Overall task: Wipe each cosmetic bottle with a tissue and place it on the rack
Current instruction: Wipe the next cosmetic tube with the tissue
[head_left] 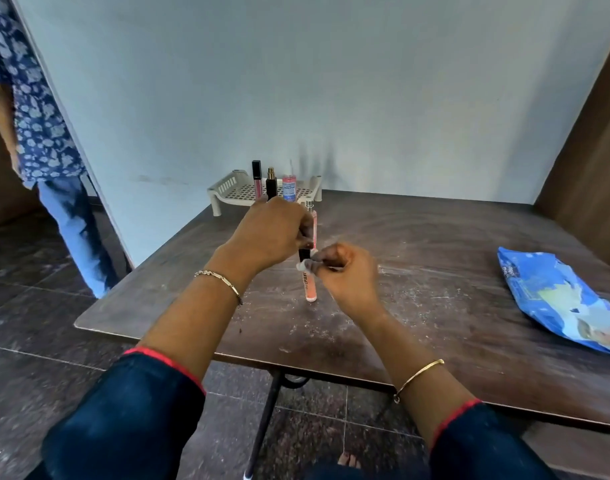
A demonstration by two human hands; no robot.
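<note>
On the white slotted plastic rack (227, 187) at the table's far edge stand 3 bottles (271, 188). Your left hand (272, 233) curls tight round the black-capped end of a slim peach tube (309, 289), upright over the scuffed brown table (435, 306). Its fingers hide the tube's top, and a pink bottle (315, 225) just behind is hard to make out. Your right hand (348, 282) pinches a small white tissue (301, 265) against the tube. A glossy blue packet (556, 299) lies far right, cut off.
</note>
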